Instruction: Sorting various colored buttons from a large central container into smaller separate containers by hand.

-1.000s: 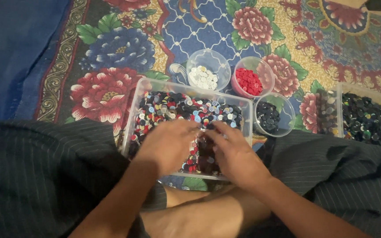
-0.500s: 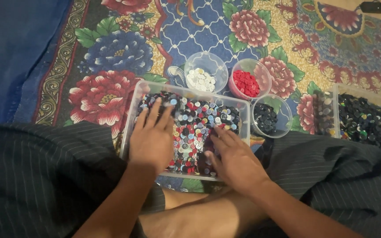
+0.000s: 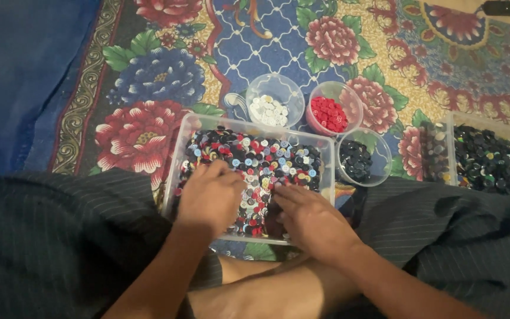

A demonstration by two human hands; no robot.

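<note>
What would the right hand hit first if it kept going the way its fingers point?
The right hand points up-left across the clear tray, so it would likely meet the mixed buttons there first, then the left hand; depth is unclear.

We're in a home, down on the floor: a thick woven carpet with big red and blue flowers (image 3: 149, 127) spreads underneath. Clear plastic tubs of sorted buttons (image 3: 275, 106) sit directly on it.

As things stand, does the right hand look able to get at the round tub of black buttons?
Probably yes. The right hand lies in the clear tray of mixed buttons, and the tub of black buttons stands open-topped just beyond the tray's right wall, with nothing between them.
</note>
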